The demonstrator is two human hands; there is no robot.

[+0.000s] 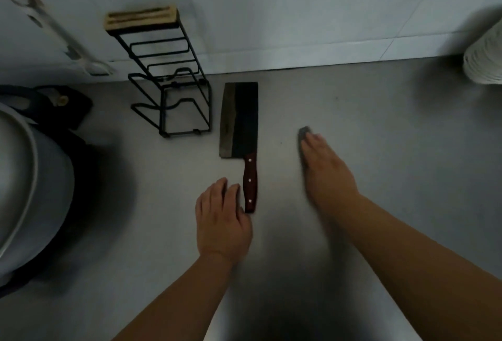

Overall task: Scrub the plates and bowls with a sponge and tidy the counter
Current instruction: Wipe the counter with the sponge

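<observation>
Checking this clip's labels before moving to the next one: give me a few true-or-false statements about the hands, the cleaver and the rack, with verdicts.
1. The cleaver lies flat on the counter, handle toward the person. True.
2. The right hand grips the cleaver's handle. False: it lies flat on a grey sponge, to the right of the cleaver.
3. The black wire rack stands left of the cleaver. True.
4. The left hand holds a plate. False: it holds nothing and sits beside the cleaver's handle.
</observation>
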